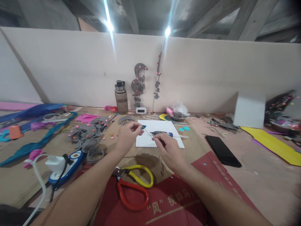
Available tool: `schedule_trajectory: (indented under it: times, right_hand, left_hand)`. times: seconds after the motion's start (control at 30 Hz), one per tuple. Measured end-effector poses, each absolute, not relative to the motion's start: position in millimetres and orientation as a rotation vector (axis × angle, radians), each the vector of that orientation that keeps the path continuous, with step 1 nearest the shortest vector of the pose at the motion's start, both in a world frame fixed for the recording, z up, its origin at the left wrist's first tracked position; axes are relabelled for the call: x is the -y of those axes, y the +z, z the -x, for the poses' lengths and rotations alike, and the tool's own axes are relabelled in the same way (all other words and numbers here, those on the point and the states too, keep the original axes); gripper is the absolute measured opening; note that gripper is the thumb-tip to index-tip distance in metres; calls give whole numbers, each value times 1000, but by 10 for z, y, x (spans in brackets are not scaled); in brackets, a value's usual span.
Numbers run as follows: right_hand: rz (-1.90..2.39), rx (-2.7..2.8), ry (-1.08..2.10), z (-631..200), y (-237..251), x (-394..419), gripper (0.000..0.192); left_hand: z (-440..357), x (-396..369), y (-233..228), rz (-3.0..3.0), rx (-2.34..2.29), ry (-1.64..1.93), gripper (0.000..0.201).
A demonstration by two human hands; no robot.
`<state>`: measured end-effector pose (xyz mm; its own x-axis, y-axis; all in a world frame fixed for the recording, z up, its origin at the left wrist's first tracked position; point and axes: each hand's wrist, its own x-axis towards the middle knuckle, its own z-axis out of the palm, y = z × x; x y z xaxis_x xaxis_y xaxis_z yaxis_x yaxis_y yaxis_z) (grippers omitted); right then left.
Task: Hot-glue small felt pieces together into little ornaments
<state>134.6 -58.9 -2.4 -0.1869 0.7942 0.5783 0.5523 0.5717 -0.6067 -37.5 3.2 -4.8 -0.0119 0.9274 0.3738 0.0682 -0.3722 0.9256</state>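
My left hand [126, 137] is closed in a pinch at a small dark teal piece [143, 127], which looks like felt or foam. From there a thin pale strand [148, 133], string or stick I cannot tell, slants down to my right hand [167, 147], whose thumb and fingers pinch its lower end. Both hands are raised over the near part of a white board [146, 142]. On the board lies a blue glue gun [168, 134], partly hidden by my right hand. Scissors [135, 189] with one yellow and one red handle lie below the hands.
A blue power strip [77, 163] with a white plug, grey yarn [95, 156] and grey cutouts [88, 130] lie left. Right are a black phone [223, 150] and yellow sheet [277, 146]. A water bottle [121, 99] and small clock [141, 110] stand by the wall.
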Motion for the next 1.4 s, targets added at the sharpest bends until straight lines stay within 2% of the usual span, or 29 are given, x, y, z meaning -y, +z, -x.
schedule_trajectory:
  times: [0.2, 0.6, 0.83, 0.93, 1.13, 1.3, 1.4]
  right_hand:
    - [956, 1982, 337, -1285, 23, 697, 14]
    - [571, 2057, 371, -1261, 245, 1035, 11]
    - [389, 2435, 384, -1211, 220, 1048, 28]
    - [457, 2466, 321, -1176, 185, 985, 28]
    - [697, 2186, 473, -1281, 102, 774, 42]
    - [967, 1849, 420, -1355, -57, 558, 22]
    - [1011, 1685, 508, -1380, -123, 456, 23]
  left_hand:
    - [563, -232, -78, -1382, -1125, 1621, 24]
    - [723, -483, -199, -1089, -905, 1796, 28]
    - [694, -428, -181, -1160, -904, 1805, 31]
    - [649, -350, -134, -1177, -897, 1785, 32]
    - [600, -280, -72, -1212, -872, 1779, 32]
    - [561, -229, -59, -1310, -885, 1777, 32]
    - [459, -119, -48, -1412, -892, 1700, 31]
